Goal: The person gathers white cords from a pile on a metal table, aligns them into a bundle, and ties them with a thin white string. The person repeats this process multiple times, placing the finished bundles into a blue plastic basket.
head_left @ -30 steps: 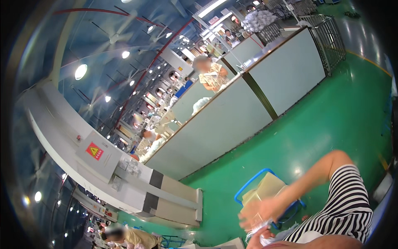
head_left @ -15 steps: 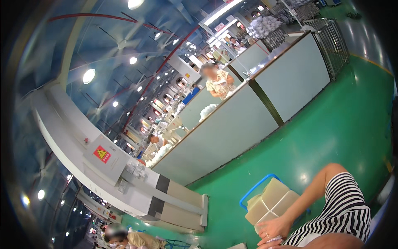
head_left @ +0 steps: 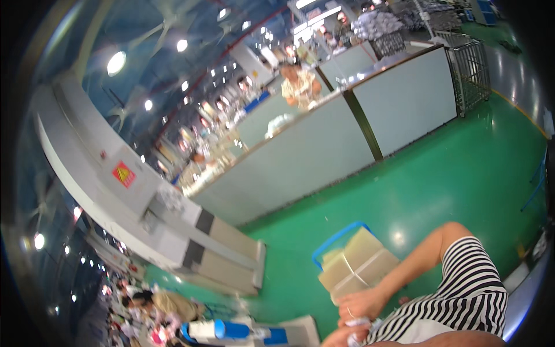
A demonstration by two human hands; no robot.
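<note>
My right arm comes in from the right in a black-and-white striped sleeve, bent at the elbow. My right hand [head_left: 363, 303] is near the lower edge, its fingers curled and a ring on one of them. Against its fingers lies a small white crumpled thing [head_left: 359, 322], blurred and too small to name. Below it, partly cut off by the lower edge, are fingers that look like my left hand [head_left: 338, 337], close to the same white thing; their grip is hidden. Beyond my right hand stand cream blocks or boxes [head_left: 364, 248] bound with white straps, with a blue frame [head_left: 335, 237] behind them.
A grey-white partition [head_left: 289, 156] crosses the green floor [head_left: 428, 191]; a person [head_left: 298, 87] is behind it. A pillar [head_left: 156, 202] with a warning sign stands left. Wire cages [head_left: 471, 72] are at the far right. Another person [head_left: 173, 303] and a blue-and-white object [head_left: 231, 331] are lower left.
My view has swung, so partition and pillar sit further left and higher. My right hand is lower and further left in view. More fingers and a blue-and-white object now show along the lower edge.
</note>
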